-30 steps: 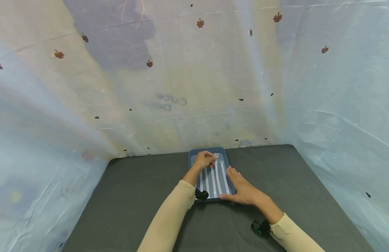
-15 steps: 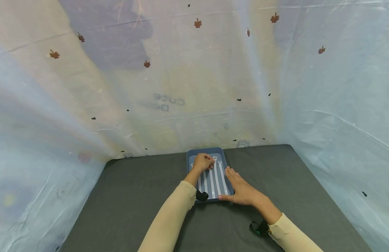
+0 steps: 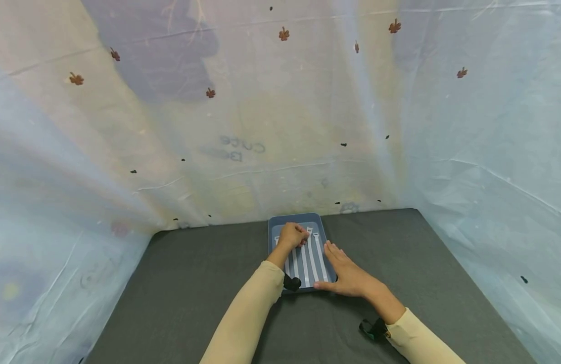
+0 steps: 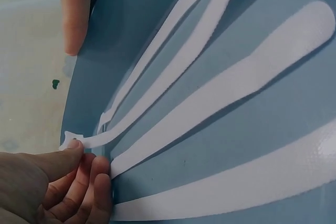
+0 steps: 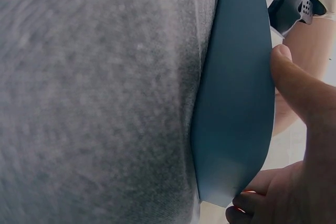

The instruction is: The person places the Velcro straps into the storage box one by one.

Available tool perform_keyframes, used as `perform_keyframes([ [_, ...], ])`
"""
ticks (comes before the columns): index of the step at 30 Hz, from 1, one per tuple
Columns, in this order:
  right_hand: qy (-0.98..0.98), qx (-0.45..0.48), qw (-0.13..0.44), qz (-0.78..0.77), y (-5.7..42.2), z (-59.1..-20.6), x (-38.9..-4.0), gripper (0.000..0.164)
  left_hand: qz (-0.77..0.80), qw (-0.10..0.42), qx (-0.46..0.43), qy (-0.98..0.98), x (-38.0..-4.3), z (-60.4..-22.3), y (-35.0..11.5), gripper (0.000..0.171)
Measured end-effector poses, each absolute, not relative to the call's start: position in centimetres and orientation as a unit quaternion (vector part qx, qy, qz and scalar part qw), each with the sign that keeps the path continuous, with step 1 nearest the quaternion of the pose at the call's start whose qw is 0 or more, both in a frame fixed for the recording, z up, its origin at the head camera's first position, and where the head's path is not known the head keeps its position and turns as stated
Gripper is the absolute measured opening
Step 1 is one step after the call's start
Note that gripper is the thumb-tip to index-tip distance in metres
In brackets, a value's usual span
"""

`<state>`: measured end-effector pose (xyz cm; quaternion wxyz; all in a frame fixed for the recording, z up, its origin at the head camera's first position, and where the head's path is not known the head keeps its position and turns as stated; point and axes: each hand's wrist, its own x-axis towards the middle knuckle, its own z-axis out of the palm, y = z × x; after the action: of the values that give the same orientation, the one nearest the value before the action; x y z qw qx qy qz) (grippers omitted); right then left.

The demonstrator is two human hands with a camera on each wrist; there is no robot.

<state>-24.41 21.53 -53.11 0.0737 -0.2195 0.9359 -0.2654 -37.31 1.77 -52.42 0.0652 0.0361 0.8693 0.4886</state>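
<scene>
A blue-grey tray (image 3: 295, 218) lies on the dark cloth, with several white straps lengthwise in it. My left hand (image 3: 291, 236) is over its far half. In the left wrist view, the thumb and fingers of that hand pinch one white strap (image 4: 202, 38) just below its wider, notched head. That end is lifted slightly, while the rest runs along the tray beside other straps (image 4: 241, 85). At the tray's near right corner rests my right hand (image 3: 348, 273), fingers extended along the side and thumb on the near rim. The right wrist view shows the tray's outer wall (image 5: 236, 93) beside that thumb.
Dark grey cloth (image 3: 207, 288) covers the table around the tray. A pale plastic sheet (image 3: 280, 126) hangs behind the table, close to the tray's far end, and more sheeting stands on both sides. Each wrist wears a black camera (image 3: 373, 328).
My left hand, pinching the strap's head, has drawn slightly toward me. The right hand stays at the tray's corner. The head view has shifted slightly.
</scene>
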Motion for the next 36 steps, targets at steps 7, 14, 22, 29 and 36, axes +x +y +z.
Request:
perform_keyframes([
  [7, 0.938, -0.224, 0.065, -0.258, 21.2, -53.1, -24.5, 0.121, 0.483, 0.058, 0.036, 0.873, -37.3, -52.3, 1.5, 0.009],
  [14, 0.938, -0.224, 0.067, -0.257, 21.0, -52.9, -24.5, 0.121, 0.479, 0.055, 0.036, 0.875, -37.4, -52.2, 1.2, 0.012],
  [22, 0.939, -0.22, 0.067, -0.257, 21.0, -52.6, -24.5, 0.12, 0.47, 0.046, 0.055, 0.88, -36.8, -51.2, 0.4, 0.013],
  [29, 0.938, -0.219, 0.071, -0.26, 21.2, -52.7, -24.3, 0.123, 0.475, 0.059, 0.085, 0.874, -36.6, -51.1, -0.5, 0.016],
  [36, 0.934, -0.214, 0.079, -0.275, 21.4, -52.2, -23.9, 0.12, 0.472, 0.059, 0.118, 0.872, -36.0, -50.9, -2.6, 0.023],
])
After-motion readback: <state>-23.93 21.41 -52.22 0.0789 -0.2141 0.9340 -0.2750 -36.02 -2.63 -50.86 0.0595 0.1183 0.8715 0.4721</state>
